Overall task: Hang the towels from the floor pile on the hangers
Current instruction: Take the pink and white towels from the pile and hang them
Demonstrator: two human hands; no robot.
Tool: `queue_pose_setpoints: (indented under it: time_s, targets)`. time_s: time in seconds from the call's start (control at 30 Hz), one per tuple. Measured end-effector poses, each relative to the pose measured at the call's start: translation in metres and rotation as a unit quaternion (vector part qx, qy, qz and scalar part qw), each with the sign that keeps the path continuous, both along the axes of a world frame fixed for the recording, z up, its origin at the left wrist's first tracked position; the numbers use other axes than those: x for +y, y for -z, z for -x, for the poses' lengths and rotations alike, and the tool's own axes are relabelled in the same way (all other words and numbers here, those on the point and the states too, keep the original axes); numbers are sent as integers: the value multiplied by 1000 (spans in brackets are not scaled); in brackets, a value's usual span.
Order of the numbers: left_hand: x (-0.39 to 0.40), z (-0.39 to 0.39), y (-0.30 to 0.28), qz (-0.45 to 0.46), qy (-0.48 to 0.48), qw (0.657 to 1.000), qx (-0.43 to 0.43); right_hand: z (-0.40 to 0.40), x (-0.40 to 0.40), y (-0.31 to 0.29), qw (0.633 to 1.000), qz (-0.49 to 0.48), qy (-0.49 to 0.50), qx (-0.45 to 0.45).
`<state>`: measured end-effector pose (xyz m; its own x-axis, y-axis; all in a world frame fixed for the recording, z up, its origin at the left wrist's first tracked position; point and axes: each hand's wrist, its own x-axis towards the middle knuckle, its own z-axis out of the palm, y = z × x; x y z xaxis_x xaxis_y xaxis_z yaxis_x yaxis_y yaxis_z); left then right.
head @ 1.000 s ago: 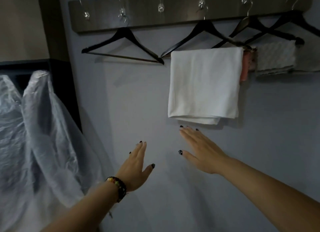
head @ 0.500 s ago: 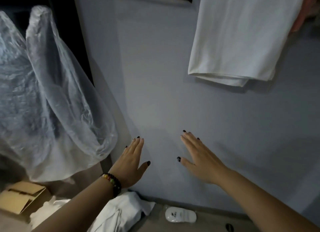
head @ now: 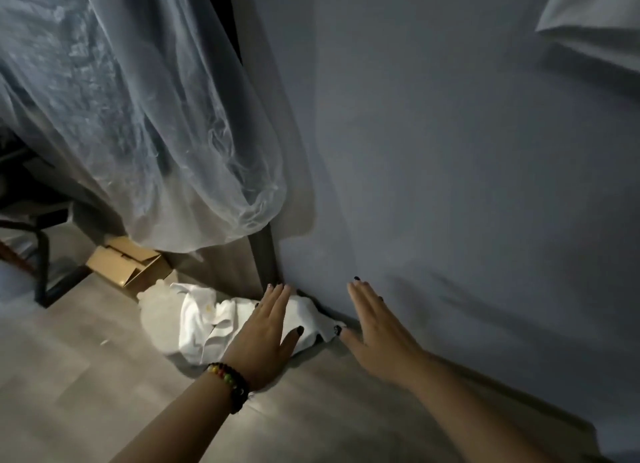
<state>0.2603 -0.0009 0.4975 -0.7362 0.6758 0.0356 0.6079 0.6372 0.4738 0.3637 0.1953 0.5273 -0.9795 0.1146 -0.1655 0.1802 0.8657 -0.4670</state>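
A crumpled pile of white towels lies on the floor against the foot of the grey wall. My left hand, a beaded bracelet on its wrist, is stretched out flat over the pile's right part with straight fingers and holds nothing. My right hand is also flat and empty, just right of the pile, in front of the wall's base. A corner of a white towel hanging higher up shows at the top right. The hangers are out of view.
A large clear plastic cover hangs at the left, down to just above the floor. A small cardboard box sits behind the pile. A dark metal frame stands at the far left. Grey wood-look floor fills the foreground.
The view has tilted down from the hangers to the floor. Both hands have dropped from the wall toward the towel pile, staying flat and empty.
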Motion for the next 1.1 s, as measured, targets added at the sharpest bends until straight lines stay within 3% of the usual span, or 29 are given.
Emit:
queue_pose_setpoints:
  time_s: [0.13, 0.43, 0.7, 1.1]
  targets:
    - [-22, 18, 30, 16, -34, 998, -46, 35, -15, 34, 998, 41, 12, -40]
    - [-66, 103, 90, -48, -99, 982, -151, 135, -89, 99, 984, 128, 84, -91]
    - [-114, 190, 179, 3, -111, 978, -179, 236, -127, 165, 970, 166, 121, -133]
    - [-119, 249, 398, 18, -248, 930, -271, 320, -136, 379, 956, 171, 124, -204]
